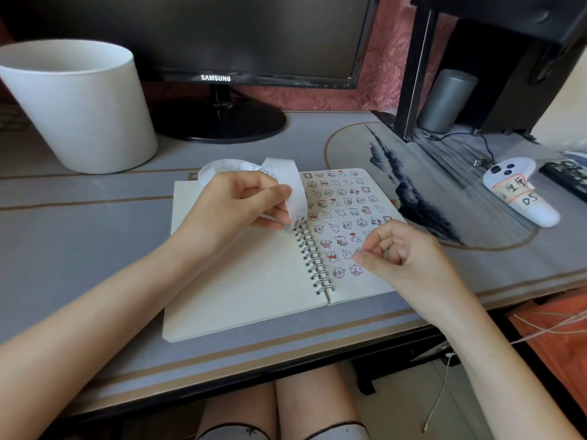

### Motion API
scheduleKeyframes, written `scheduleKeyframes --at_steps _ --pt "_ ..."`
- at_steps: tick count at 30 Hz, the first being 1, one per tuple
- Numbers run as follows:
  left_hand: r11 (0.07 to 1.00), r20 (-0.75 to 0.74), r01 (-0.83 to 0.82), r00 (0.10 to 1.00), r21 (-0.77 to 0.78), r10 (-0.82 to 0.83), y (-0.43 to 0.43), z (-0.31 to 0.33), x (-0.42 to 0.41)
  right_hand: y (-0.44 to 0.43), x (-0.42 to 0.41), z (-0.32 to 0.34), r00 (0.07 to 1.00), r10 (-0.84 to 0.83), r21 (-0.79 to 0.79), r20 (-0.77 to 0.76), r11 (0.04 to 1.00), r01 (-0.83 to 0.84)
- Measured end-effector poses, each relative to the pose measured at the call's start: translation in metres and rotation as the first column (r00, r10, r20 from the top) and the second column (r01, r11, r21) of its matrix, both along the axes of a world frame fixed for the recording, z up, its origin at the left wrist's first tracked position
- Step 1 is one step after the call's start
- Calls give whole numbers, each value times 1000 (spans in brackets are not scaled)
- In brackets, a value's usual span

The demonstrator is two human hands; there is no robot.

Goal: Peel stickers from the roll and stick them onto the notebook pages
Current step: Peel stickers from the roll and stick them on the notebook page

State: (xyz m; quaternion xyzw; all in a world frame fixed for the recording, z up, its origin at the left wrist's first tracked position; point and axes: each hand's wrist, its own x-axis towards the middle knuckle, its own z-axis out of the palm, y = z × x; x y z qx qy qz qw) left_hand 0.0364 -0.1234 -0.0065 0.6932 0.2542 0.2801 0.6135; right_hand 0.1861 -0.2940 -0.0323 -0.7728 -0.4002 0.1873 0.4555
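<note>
The notebook (pixel 241 281) lies open near the desk's (pixel 79 249) front edge, its left page bare and its right page nearly filled with rows of small stickers (pixel 340 211). The left hand (pixel 235 201) hangs over the far edge of the left page, thumb and fingers gripping the strip (pixel 293 185), which loops up from the roll (pixel 222 165) at the notebook's far left corner. One unpeeled sticker (pixel 298 219) shows at the strip's lower end, just above the spiral. The right hand (pixel 403 252) sits low over the right page's near rows, fingers curled, thumb and forefinger tips drawn together; whether they pinch a sticker I cannot tell.

This looks like the placing step, at the end of the lowest rows. Next, the right hand probably has to reach across to the strip and lift that sticker's edge cleanly while the left hand keeps the strip taut. Little room remains near the page's front edge.
</note>
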Motion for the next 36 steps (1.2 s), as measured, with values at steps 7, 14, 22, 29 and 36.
scheduleKeyframes --at_steps 7,14,22,29,36 --pt "1000 2 4 1000 2 -4 0 -1 0 -1 -1 3 1000 -12 18 -19 1000 12" --pt "1000 8 6 1000 -3 -6 1 -2 1 -2 2 1 999 11 2 -30 1000 -11" --pt "1000 14 11 1000 3 -11 1 -2 0 -6 6 4 992 92 -53 -84 994 -97" --pt "1000 36 14 999 10 -14 0 0 -1 -4 10 11 994 74 -10 -77 997 -75" --pt "1000 52 16 998 26 -17 1 0 -2 29 -12 24 992 125 233 33 964 -129"
